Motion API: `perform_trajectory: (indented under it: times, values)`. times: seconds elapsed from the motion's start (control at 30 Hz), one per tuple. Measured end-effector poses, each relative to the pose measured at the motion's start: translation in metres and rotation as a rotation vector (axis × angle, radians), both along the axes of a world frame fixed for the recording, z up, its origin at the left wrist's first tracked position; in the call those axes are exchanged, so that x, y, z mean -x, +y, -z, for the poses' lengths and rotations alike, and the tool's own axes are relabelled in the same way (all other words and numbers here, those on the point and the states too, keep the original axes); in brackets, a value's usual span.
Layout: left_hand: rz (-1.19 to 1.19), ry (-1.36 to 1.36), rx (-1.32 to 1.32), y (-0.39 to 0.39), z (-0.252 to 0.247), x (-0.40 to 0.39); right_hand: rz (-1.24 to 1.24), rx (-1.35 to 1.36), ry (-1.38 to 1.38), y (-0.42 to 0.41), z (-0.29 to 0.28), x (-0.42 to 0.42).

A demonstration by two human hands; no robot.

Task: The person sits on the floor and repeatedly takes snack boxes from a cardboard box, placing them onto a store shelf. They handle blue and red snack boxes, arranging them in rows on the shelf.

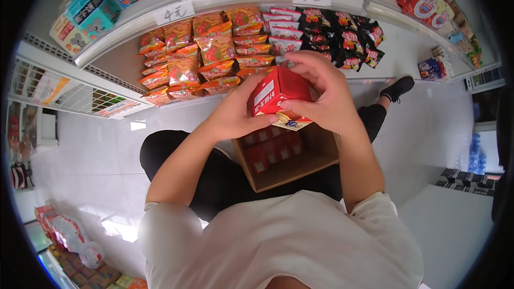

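Note:
Between my two hands is a small red snack box [287,88] with a picture of filled biscuits on its cream lower part. My left hand [241,108] grips its left side, thumb along the front bottom edge. On the other side my right hand [325,88] holds it, thumb on the front face and fingers curved over the top. Below the box, an open cardboard carton [297,172] rests by my lap. Several red boxes [277,148] stand inside it at the far side, and its near part shows bare cardboard.
Ahead, a low shelf holds orange snack bags [217,44] and black snack packets [349,38]. The shelf above, with handwritten price cards [174,13], carries teal and blue cartons [92,12]. A wire rack [80,88] stands left. Bagged goods [72,233] lie behind left, a white surface [445,224] right.

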State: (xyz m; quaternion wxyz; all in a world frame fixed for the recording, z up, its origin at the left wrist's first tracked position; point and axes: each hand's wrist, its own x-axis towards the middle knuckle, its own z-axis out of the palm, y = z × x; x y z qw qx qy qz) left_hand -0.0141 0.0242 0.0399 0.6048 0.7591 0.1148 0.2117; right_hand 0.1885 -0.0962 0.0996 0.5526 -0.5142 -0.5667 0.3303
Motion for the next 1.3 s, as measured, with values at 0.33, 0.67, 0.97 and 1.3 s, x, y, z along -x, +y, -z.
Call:
perform_trajectory:
  times: [0.33,0.67,0.97,1.3]
  values:
    - [-0.514,-0.453,-0.387,0.033,-0.006,0.031,-0.055,-0.175,-0.417,0.048,-0.028,0.028]
    - [-0.777,-0.521,-0.463,0.069,-0.004,0.042,0.208,-0.561,-0.714,0.188,-0.137,0.032]
    - [-0.741,-0.433,-0.438,0.067,-0.004,0.048,0.193,-0.720,-1.077,0.244,-0.105,0.033]
    - [-0.709,-0.409,-0.445,0.066,-0.005,0.046,0.149,-0.732,-0.958,0.259,-0.091,0.025]
